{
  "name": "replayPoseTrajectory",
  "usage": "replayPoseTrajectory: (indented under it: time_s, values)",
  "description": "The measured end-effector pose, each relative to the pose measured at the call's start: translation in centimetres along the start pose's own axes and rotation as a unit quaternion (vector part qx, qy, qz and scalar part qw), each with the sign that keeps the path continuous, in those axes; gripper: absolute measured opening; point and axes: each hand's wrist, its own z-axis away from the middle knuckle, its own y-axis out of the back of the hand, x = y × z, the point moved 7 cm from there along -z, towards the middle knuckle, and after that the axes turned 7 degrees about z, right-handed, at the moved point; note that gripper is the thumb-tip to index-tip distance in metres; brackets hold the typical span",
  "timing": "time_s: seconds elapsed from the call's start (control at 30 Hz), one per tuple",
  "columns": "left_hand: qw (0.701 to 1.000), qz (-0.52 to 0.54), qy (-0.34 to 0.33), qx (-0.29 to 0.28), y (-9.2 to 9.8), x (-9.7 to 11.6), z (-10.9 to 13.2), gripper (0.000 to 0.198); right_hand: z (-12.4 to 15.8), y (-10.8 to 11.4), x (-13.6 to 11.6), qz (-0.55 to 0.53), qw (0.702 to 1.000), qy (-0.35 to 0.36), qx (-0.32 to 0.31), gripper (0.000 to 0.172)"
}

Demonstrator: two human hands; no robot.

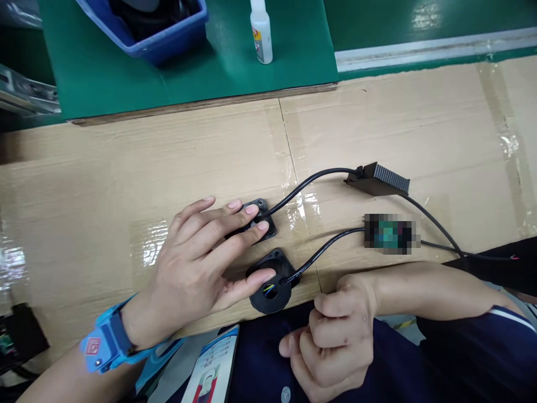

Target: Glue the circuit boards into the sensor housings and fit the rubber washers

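1. The left hand (201, 263) lay spread on the cardboard-covered desk (126, 184), with its fingertips on a square black plate (267, 221) and its thumb on a round black housing (274, 260).
2. The right hand (335, 336) was curled into a loose fist at the desk's near edge, just below the housing's cable (331, 243).

It was an electronics assembly bench — taped cardboard (377, 129) covered the worktop, a green mat (126, 73) at its far edge held a blue parts bin (168, 39) and a glue bottle (260, 31) — with wired black fittings (268, 305) and an anti-static wrist strap (109, 341).
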Motion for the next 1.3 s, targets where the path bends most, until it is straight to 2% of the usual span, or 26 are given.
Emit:
replayPoseTrajectory:
  time_s: [0.1, 0.23, 0.4, 0.5, 0.7, 0.9, 1.07, 1.2, 1.3]
  values:
    - [1.0, -0.004, -0.02, 0.0, 0.0, 0.0, 0.0, 0.051, 0.0, -0.2, 0.3, 0.023, 0.999, -0.018, -0.03, 0.018]
    - [0.998, -0.023, -0.055, 0.021, -0.2, -0.3, 0.4, 0.046, 0.3, -0.5, 0.9, 0.038, 0.993, -0.065, -0.094, 0.006]
    - [0.998, 0.016, -0.007, 0.061, -0.4, -1.2, 0.7, 0.038, 0.1, -0.4, 0.9, 0.03, 0.991, -0.071, -0.113, 0.007]
    - [0.998, -0.012, 0.002, 0.064, -0.2, -1.1, 0.3, 0.032, 0.0, -0.6, 1.0, 0.021, 0.989, -0.068, -0.126, 0.01]
    - [0.998, -0.01, 0.053, 0.02, -0.4, -1.1, -0.2, 0.023, -0.2, -0.8, 1.2, -0.005, 0.989, -0.069, -0.132, 0.012]
    - [0.998, 0.003, 0.064, 0.009, -0.7, -1.1, -0.2, 0.025, -0.3, -1.0, 1.4, -0.004, 0.988, -0.074, -0.138, 0.01]
    - [0.999, -0.007, 0.018, 0.034, -0.4, -0.7, -0.1, 0.031, -0.3, -1.0, 1.4, -0.004, 0.988, -0.084, -0.133, 0.011]
    - [0.993, -0.081, -0.037, 0.072, 0.4, 0.4, 0.2, 0.04, -0.1, -0.8, 1.4, -0.004, 0.988, -0.091, -0.124, 0.016]
    - [0.987, -0.13, -0.053, 0.084, 0.6, 0.9, 0.6, 0.046, 0.0, -0.9, 1.4, -0.013, 0.987, -0.087, -0.138, 0.017]
